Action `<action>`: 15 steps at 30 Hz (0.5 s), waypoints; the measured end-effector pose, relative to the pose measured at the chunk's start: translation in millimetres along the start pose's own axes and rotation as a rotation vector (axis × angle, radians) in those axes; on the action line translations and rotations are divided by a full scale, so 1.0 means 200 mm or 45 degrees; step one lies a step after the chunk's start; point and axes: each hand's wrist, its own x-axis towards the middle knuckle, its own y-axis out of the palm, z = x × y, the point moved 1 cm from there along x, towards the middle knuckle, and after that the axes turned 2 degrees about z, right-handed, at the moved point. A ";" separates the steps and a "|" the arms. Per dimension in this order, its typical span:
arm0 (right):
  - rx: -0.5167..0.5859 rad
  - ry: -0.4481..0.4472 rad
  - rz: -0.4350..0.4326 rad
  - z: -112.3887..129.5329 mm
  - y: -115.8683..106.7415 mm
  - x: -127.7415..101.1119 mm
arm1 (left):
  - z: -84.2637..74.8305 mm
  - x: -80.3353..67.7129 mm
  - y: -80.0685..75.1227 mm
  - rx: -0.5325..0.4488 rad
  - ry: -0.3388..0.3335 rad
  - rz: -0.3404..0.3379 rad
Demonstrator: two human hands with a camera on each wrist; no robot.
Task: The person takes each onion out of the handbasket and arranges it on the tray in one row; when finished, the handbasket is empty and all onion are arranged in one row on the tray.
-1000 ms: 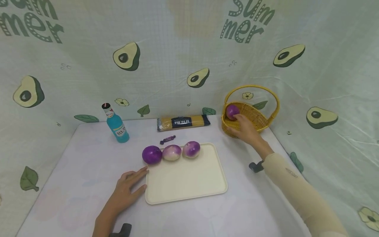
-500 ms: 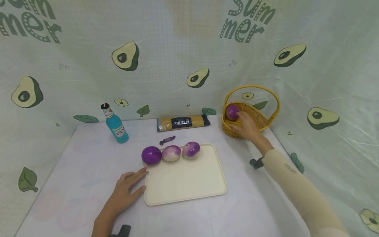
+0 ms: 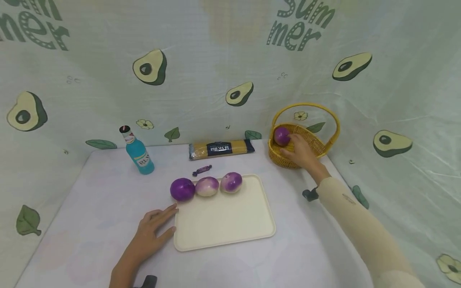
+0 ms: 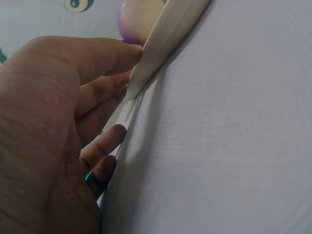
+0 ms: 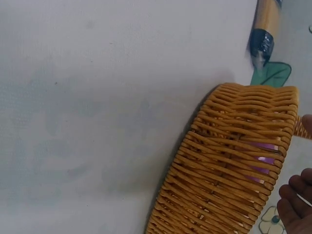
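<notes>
My left hand (image 3: 149,236) lies at the left edge of a cream tray (image 3: 225,224); its thumb and extended fingers touch the rim. Along the tray's back edge sit a dark purple round vegetable (image 3: 182,189), a pale purple-and-white one (image 3: 207,186) and another purple-and-white one (image 3: 231,182). My right hand (image 3: 304,154) reaches over the front of a yellow wicker basket (image 3: 286,162). Inside it, at the left, rests a purple round vegetable (image 3: 281,136), with my fingertips beside its right side. The right wrist view shows loosely bent fingers (image 5: 292,202) past the basket's rim.
A blue bottle (image 3: 139,154) stands at the back left. Behind the tray lie a wrapped candy (image 3: 202,170) and a pasta packet (image 3: 221,149). The basket's tall handle (image 3: 306,105) arches above it. A patterned cloth (image 3: 194,60) hangs behind the table.
My right fingers have drawn slightly right, off the front of the purple vegetable, which stays in the basket. The left hand keeps its place at the tray; the head view has shifted slightly.
</notes>
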 end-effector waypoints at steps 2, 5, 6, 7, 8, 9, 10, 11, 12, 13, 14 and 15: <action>0.002 0.001 0.000 -0.01 0.01 0.01 | 0.01 -0.01 0.00 0.003 -0.011 0.011; -0.002 0.022 0.000 -0.02 0.03 0.03 | 0.02 -0.01 0.00 0.005 -0.015 0.018; -0.004 0.032 0.003 -0.03 0.03 0.04 | 0.02 -0.01 0.00 0.003 -0.011 0.017; -0.006 0.040 0.006 -0.03 0.03 0.05 | 0.02 0.00 0.00 0.001 -0.007 0.015; -0.008 0.047 0.011 -0.03 0.03 0.05 | 0.03 0.00 0.00 -0.001 -0.004 0.012; -0.009 0.052 0.019 -0.03 0.03 0.06 | 0.03 0.00 0.00 -0.005 -0.004 0.011; -0.006 0.057 0.027 -0.04 0.03 0.06 | 0.03 0.00 0.00 -0.005 -0.007 0.012; -0.009 0.061 0.034 -0.04 0.03 0.06 | 0.03 0.00 0.00 -0.007 -0.008 0.015; -0.016 0.064 0.042 -0.04 0.03 0.07 | 0.03 -0.01 0.01 -0.012 -0.013 0.021; -0.021 0.066 0.046 -0.05 0.03 0.07 | 0.03 -0.01 0.01 -0.012 -0.020 0.028; -0.027 0.071 0.051 -0.05 0.03 0.08 | 0.03 -0.01 0.01 -0.013 -0.027 0.035; -0.032 0.074 0.055 -0.05 0.03 0.08 | 0.03 -0.01 0.01 -0.016 -0.033 0.039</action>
